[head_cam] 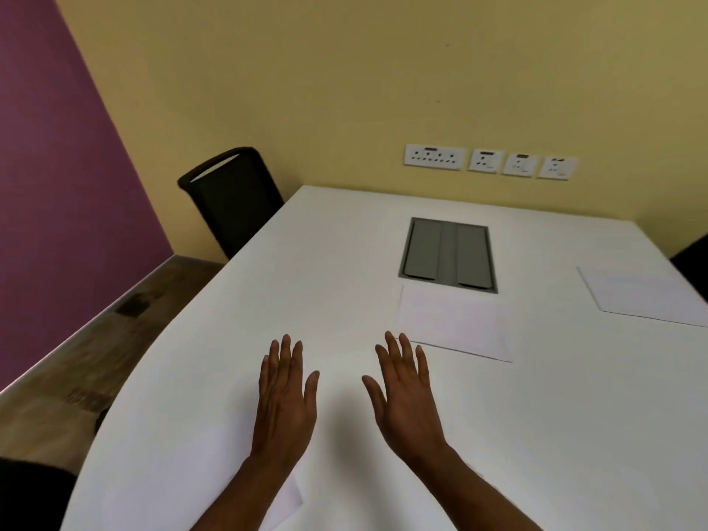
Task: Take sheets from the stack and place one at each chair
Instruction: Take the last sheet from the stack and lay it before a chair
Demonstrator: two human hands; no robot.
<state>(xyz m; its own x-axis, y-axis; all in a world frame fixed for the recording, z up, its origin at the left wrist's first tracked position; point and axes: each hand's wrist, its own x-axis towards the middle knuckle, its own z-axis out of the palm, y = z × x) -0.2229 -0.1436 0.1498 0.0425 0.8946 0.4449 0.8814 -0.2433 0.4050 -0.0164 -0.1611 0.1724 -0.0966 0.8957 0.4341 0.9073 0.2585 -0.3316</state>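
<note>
Two hands lie flat and spread over the table (237,339), palms down, fingers straight, neither holding anything. The left hand (285,400) and right hand (408,396) sit side by side at the near edge, with a sheet (214,454) showing faintly under the left forearm; white on white, its edges are hard to trace.

Ahead and to the right lies the stack (454,323), just this side of the grey hatch (448,252). The right fingertips (390,339) almost meet its near left corner, so the right hand is plainly the nearer one. Its long axis runs across the table, left to right, slightly skewed, with the near edge sloping down toward the right. How many sheets it holds I cannot tell.

Another sheet (647,295) rests far right, near a dark chair edge (695,258). The black chair (233,197) at far left has no paper before it, so I would guess that seat comes next.
</note>
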